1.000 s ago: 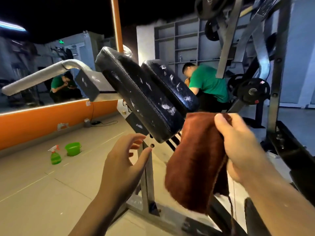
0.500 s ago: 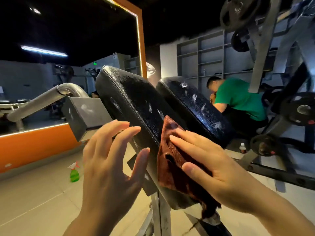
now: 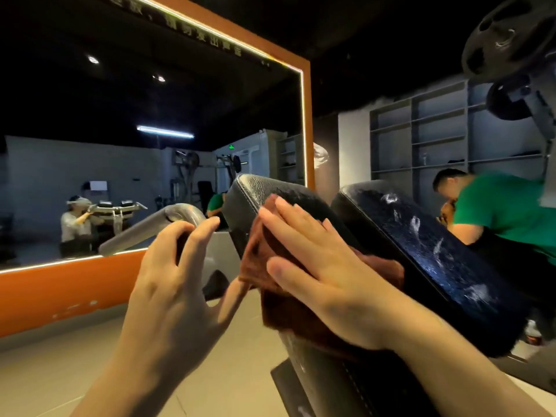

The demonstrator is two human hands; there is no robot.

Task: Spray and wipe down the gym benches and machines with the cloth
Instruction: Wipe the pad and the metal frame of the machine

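Two tilted black pads of a gym machine fill the middle. My right hand (image 3: 316, 266) lies flat with straight fingers on a brown cloth (image 3: 270, 284) and presses it against the upper part of the left pad (image 3: 258, 188). The right pad (image 3: 436, 254) shows white streaks of spray foam. My left hand (image 3: 177, 284) hovers beside the left pad's edge, fingers spread and relaxed, holding nothing. Its thumb reaches toward the cloth's lower edge. The spray bottle is out of sight.
A grey metal arm (image 3: 156, 227) of the machine juts left behind my left hand. A large orange-framed mirror (image 3: 307, 121) covers the wall. A person in a green shirt (image 3: 505, 209) crouches at the right. Weight plates (image 3: 505, 40) hang overhead at top right.
My right hand slid the cloth up the left pad, from its lower part toward its top edge. My left hand rose alongside. The view tilted upward.
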